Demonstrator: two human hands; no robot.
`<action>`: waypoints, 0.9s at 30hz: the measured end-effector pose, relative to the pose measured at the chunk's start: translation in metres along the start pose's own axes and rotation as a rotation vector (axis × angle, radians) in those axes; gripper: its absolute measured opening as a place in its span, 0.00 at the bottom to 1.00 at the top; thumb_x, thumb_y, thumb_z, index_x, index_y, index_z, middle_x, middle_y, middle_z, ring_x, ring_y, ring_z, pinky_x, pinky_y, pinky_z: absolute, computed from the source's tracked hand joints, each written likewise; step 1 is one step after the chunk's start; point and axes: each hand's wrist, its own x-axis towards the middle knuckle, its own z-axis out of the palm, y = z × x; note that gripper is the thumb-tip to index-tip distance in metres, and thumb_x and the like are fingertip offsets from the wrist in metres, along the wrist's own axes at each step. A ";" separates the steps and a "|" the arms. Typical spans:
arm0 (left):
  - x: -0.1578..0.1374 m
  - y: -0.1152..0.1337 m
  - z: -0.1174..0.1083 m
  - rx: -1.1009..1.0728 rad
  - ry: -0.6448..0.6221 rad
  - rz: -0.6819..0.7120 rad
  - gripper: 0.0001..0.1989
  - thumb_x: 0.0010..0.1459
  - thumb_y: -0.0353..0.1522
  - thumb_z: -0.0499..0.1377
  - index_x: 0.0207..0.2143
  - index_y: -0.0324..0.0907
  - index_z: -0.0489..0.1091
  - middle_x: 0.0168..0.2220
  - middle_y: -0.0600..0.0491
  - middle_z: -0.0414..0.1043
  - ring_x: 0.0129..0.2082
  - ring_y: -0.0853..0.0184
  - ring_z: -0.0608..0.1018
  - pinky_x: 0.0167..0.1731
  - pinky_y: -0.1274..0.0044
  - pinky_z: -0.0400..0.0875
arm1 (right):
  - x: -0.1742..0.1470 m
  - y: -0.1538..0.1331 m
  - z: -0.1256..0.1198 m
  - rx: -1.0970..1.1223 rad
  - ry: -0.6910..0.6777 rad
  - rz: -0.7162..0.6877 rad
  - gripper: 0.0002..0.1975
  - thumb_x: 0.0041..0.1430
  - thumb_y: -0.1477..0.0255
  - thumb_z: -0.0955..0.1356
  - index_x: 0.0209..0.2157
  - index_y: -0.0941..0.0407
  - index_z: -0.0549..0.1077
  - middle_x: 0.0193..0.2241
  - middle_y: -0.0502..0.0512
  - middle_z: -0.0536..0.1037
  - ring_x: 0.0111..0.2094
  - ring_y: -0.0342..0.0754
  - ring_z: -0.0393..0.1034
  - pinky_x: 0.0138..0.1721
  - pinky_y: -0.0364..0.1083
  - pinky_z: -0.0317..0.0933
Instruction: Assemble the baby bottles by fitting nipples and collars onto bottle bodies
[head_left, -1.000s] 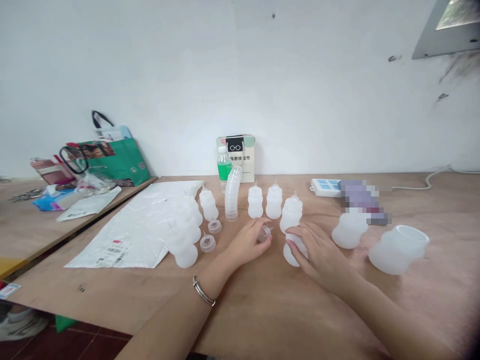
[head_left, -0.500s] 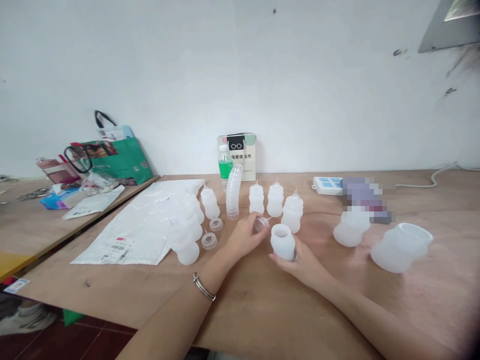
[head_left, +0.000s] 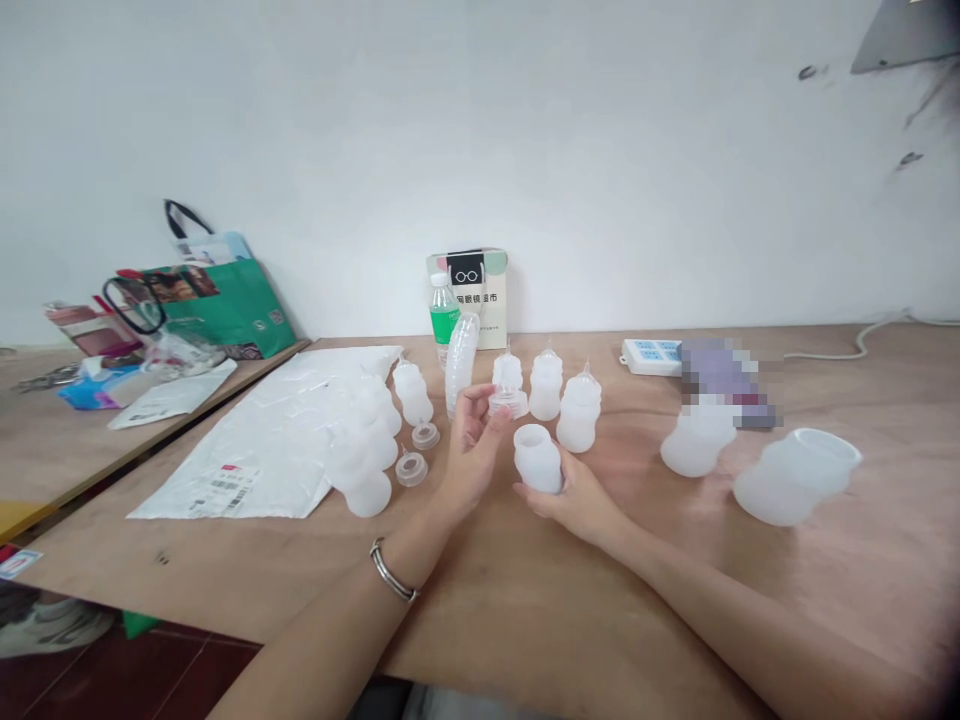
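Between the fingers of my left hand (head_left: 478,440) is a clear nozzle cap (head_left: 510,400), its wide ring facing down. My right hand (head_left: 581,495) wraps round a white squeeze bottle (head_left: 538,460) with an open mouth, just below and to the right of the cap. Cap and bottle are apart. Two more clear caps, a near one (head_left: 412,469) and a far one (head_left: 425,435), lie on the table left of my left hand. Behind my hands stand capped white bottles (head_left: 578,415). A curved stack of clear rings (head_left: 460,365) rises beside them.
Two uncapped white bottles, a larger (head_left: 795,480) and a smaller (head_left: 697,440), lie right. A power strip (head_left: 651,356) sits behind them. Several white bottles (head_left: 367,490) stand left by a white plastic mailer (head_left: 285,400). A green-labelled water bottle (head_left: 442,320) and paper bag (head_left: 491,300) stand at the wall.
My left hand has lifted the cap and turned it upright, nozzle up. My right hand still holds the bottle, slightly further left in view. The whole view has shifted a little.
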 end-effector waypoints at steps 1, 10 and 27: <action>-0.002 0.002 0.001 0.014 -0.046 0.015 0.16 0.57 0.37 0.59 0.46 0.46 0.61 0.45 0.51 0.69 0.45 0.67 0.73 0.45 0.74 0.68 | 0.000 0.000 0.001 0.014 0.000 -0.001 0.16 0.48 0.65 0.70 0.38 0.55 0.65 0.31 0.49 0.71 0.32 0.46 0.65 0.32 0.45 0.61; -0.012 0.006 0.005 0.278 -0.282 -0.053 0.23 0.57 0.39 0.58 0.54 0.45 0.60 0.55 0.46 0.65 0.54 0.60 0.69 0.52 0.69 0.66 | -0.001 0.000 0.000 0.110 -0.009 0.040 0.20 0.48 0.71 0.68 0.45 0.55 0.67 0.38 0.53 0.77 0.37 0.50 0.71 0.35 0.47 0.65; -0.006 -0.003 0.007 0.363 -0.227 0.058 0.17 0.51 0.37 0.63 0.37 0.43 0.59 0.37 0.53 0.64 0.40 0.67 0.70 0.45 0.71 0.66 | -0.003 0.001 -0.001 0.065 0.043 0.006 0.18 0.46 0.72 0.69 0.41 0.56 0.67 0.33 0.51 0.74 0.34 0.48 0.69 0.31 0.45 0.64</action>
